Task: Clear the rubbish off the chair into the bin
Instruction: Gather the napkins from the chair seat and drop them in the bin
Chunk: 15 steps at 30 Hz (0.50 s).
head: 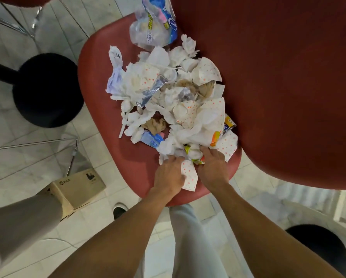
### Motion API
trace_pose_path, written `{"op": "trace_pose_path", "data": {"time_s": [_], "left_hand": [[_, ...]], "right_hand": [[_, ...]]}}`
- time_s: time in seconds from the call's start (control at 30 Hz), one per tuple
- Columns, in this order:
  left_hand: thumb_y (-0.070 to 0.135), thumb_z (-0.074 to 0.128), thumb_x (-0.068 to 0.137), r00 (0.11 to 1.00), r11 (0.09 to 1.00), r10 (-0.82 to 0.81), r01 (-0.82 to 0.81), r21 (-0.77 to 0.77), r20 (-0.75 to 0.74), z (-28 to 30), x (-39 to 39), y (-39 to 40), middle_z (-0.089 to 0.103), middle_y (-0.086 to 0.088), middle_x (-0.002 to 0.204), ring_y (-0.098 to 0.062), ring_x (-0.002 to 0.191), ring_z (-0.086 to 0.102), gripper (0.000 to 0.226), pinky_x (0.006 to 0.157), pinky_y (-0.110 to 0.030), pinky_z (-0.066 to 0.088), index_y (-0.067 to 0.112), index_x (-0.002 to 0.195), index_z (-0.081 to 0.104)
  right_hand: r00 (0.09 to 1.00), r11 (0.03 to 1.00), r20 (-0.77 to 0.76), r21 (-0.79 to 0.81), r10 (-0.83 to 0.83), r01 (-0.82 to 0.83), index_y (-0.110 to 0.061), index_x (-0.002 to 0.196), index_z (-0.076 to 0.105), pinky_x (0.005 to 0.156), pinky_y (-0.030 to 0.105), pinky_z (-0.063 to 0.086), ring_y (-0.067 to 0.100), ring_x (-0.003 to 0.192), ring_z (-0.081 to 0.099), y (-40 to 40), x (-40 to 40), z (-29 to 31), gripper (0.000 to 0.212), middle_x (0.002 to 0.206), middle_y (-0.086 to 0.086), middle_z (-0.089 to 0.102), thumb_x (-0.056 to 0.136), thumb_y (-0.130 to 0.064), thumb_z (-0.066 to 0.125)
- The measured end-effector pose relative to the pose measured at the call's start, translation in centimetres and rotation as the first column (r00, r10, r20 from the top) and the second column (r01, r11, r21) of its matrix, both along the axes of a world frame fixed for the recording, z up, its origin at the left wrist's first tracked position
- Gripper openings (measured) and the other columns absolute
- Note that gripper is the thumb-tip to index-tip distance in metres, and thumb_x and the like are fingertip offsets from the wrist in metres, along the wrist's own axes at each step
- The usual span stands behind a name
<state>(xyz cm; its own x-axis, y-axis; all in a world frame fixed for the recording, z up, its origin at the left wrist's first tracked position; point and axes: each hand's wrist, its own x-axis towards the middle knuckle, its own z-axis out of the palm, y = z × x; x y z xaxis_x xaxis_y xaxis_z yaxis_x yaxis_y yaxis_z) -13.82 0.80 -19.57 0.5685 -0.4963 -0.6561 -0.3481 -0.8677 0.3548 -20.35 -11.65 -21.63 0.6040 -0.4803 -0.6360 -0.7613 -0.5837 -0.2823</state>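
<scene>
Tiled floor (37,173), red chair seat (112,163). My left hand (169,178) and right hand (213,166) both clutch near edge of rubbish pile (168,93) on seat. Loose pile, small grab: risk scraps spill. Bin (47,90) left, well apart.

A heap of crumpled white paper rubbish (174,101) lies on the red moulded chair seat (100,81), just beyond the fingers (205,150) of both hands, with a round black bin (45,89) left of the seat.
</scene>
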Motion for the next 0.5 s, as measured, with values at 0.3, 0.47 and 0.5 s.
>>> {"op": "trace_pose_path", "data": {"time_s": [0.3,0.47,0.5], "left_hand": [[0.031,0.077,0.076,0.981,0.976,0.186,-0.190,-0.103,-0.045,0.9,1.4,2.2,0.055,-0.004,0.111,-0.020,0.102,0.054,0.037,0.086,-0.034,0.047,0.014,0.106,0.063],[0.026,0.076,0.078,0.946,0.934,0.302,-0.318,-0.161,-0.118,3.3,2.4,4.5,0.065,-0.004,0.099,-0.021,0.093,0.061,0.027,0.079,-0.031,0.049,0.013,0.098,0.064],[0.025,0.076,0.078,0.941,0.926,0.324,-0.337,-0.169,-0.101,3.8,2.6,4.9,0.064,-0.003,0.100,-0.020,0.094,0.060,0.027,0.079,-0.030,0.048,0.014,0.099,0.064]], "right_hand": [[0.997,0.988,-0.005,-0.136,0.072,-0.072,-0.020,0.132,0.050,0.106,0.040,0.029,0.027,0.129,0.038,1.3,-0.5,1.0,0.043,0.133,0.004,0.052,0.090,-0.030,0.058],[0.999,0.997,0.047,-0.069,0.021,-0.018,-0.016,0.123,0.058,0.094,0.034,0.042,0.027,0.112,0.055,2.4,-0.1,4.3,0.033,0.128,0.007,0.051,0.090,-0.020,0.059],[0.998,0.999,0.056,-0.045,0.010,-0.008,-0.014,0.121,0.059,0.091,0.032,0.044,0.026,0.110,0.057,2.7,0.1,5.0,0.032,0.128,0.008,0.050,0.090,-0.019,0.059]]}}
